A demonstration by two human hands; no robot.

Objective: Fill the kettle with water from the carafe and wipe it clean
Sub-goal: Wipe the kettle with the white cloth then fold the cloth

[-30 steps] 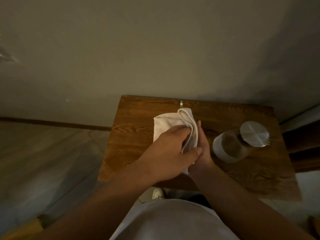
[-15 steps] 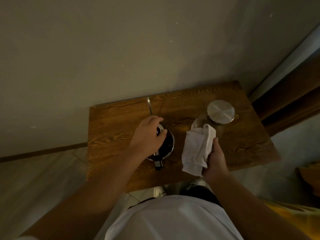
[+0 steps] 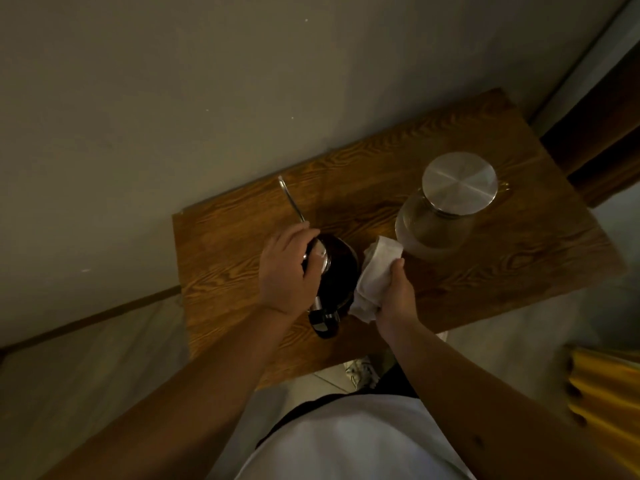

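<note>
Wood-grained brown surface, set against a plain wall. Standing on it: dark kettle near the middle, thin spout reaching toward the wall; glass carafe with round metal lid to the right, near the kettle but apart.

Grained wood table, brushed-metal carafe lid

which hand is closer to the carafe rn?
Right. The right hand holds the cloth just below-left of the carafe; the left hand sits farther left, on the kettle.
</note>
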